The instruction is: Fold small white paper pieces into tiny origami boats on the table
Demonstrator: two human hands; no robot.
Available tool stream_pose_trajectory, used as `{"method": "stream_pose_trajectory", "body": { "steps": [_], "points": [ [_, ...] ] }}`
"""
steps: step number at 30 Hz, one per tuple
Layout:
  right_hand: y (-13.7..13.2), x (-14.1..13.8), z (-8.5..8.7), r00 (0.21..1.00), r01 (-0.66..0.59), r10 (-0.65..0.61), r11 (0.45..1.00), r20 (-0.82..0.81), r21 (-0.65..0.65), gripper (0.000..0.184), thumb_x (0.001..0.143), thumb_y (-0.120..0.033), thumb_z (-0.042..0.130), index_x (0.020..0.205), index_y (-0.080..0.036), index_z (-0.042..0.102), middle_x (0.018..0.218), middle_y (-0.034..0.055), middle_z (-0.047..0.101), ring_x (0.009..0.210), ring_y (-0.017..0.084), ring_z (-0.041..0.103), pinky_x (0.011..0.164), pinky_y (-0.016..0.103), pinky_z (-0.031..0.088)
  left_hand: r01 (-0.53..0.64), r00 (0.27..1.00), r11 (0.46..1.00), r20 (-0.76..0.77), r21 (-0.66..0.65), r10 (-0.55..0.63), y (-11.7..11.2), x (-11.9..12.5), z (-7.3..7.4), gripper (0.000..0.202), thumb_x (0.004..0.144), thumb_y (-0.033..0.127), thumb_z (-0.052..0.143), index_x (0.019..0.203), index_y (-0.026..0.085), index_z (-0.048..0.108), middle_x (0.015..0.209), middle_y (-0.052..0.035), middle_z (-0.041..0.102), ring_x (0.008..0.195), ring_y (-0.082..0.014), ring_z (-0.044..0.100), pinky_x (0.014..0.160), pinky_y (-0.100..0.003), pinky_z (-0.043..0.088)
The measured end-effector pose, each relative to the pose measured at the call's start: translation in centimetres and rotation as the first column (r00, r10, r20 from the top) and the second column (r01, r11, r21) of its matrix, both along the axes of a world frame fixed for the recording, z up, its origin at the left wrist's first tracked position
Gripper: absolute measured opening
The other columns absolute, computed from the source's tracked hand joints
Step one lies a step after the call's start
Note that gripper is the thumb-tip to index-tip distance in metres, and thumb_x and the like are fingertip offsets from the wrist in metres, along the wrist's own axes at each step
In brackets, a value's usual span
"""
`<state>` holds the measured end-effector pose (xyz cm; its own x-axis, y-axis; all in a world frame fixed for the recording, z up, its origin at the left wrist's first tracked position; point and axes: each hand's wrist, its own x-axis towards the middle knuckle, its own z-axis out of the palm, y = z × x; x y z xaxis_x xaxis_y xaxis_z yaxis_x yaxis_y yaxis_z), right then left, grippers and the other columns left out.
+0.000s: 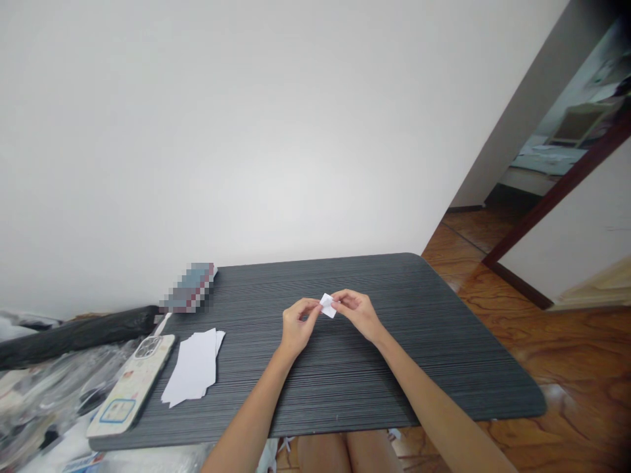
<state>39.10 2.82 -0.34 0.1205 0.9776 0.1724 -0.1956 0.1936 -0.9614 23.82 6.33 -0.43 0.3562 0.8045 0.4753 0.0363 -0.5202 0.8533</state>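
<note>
A black, streak-grained table (345, 404) supports a pale, patterned phone (132, 386) at its left edge and, inboard, stacked white paper sheets (193, 364). Over the table's middle, the left hand (296, 325) and right hand (361, 314) pinch opposite sides of a small, squarish white paper piece (327, 309), no long axis evident; nothing obstructs either hand.

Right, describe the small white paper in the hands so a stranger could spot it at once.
Start at the dark table by the white wall and find the left hand and right hand above it. Pinched between them is the small white paper, far smaller than the white sheets piled near the phone, and the only paper held.
</note>
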Motion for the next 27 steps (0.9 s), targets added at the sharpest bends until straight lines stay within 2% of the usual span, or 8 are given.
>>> {"method": "stream_pose_trajectory", "body": {
  "steps": [4, 11, 27],
  "points": [
    [0.0, -0.04, 0.05, 1.0, 0.02, -0.02, 1.0, -0.011, -0.023, 0.015, 0.061, -0.026, 0.068, 0.064, -0.016, 0.056, 0.08, 0.0028, 0.062, 0.075, 0.014, 0.058, 0.072, 0.029, 0.045, 0.021, 1.0, 0.998, 0.002, -0.062, -0.021, -0.01, 0.05, -0.18, 0.013, 0.075, 0.024, 0.054, 0.073, 0.014, 0.061, 0.075, -0.0049, 0.062, 0.063, -0.0122, 0.059, 0.062, -0.024, 0.05],
    [0.13, -0.07, -0.21, 0.996, 0.082, -0.084, 0.992, -0.021, -0.091, 0.022, 0.056, -0.027, 0.071, 0.06, -0.015, 0.052, 0.077, 0.0023, 0.062, 0.07, 0.013, 0.058, 0.069, 0.028, 0.045, 0.064, 0.998, 0.985, 0.028, -0.157, -0.06, -0.16, 0.31, -0.38, 0.014, 0.073, 0.026, 0.056, 0.072, 0.013, 0.059, 0.075, -0.0054, 0.062, 0.064, -0.0132, 0.061, 0.064, -0.025, 0.05],
    [-0.23, -0.06, 0.52, 0.997, 0.079, -0.078, 0.988, 0.013, -0.134, 0.027, 0.054, -0.03, 0.072, 0.056, -0.015, 0.05, 0.07, 0.0019, 0.06, 0.063, 0.012, 0.056, 0.063, 0.027, 0.043, 0.108, 0.991, 0.937, 0.11, -0.332, -0.075, -0.48, 0.79, -0.33, 0.016, 0.068, 0.026, 0.061, 0.067, 0.013, 0.054, 0.068, -0.0038, 0.061, 0.057, -0.0118, 0.059, 0.059, -0.025, 0.049]
  ]
}}
